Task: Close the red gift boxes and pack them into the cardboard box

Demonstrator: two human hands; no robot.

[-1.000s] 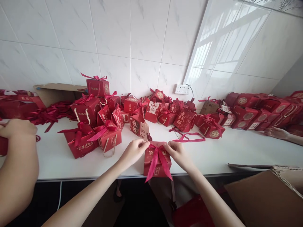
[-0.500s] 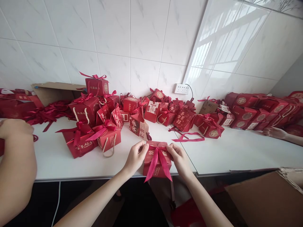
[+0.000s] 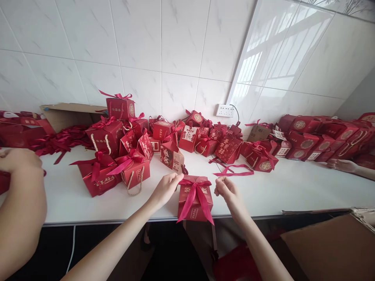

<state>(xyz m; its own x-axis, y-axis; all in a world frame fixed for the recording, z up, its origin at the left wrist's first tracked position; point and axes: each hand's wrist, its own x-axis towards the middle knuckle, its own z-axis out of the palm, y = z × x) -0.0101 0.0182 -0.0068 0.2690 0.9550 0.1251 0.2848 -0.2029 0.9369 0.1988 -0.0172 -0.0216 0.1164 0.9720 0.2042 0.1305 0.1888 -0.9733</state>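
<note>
A small red gift box [image 3: 195, 200] with a red ribbon bow tied on top stands at the front edge of the white table [image 3: 70, 197]. My left hand [image 3: 166, 187] rests against the box's upper left corner, fingers pinched on the left loop of the bow. A little to the right of the box hovers my right hand [image 3: 227, 189], fingers loosely curled, holding nothing and apart from the box. The ribbon tails hang down the box's front.
Many red gift boxes [image 3: 133, 171] with ribbons crowd the back of the table. A loose ribbon [image 3: 234, 170] lies behind my right hand. Another person's arm [image 3: 20, 203] is at the left, another hand [image 3: 341, 164] at the right. A cardboard box [image 3: 331, 246] sits at lower right.
My right hand has let go of the bow and drawn back to the right. My left hand stays at the box's left corner. The box has not moved.
</note>
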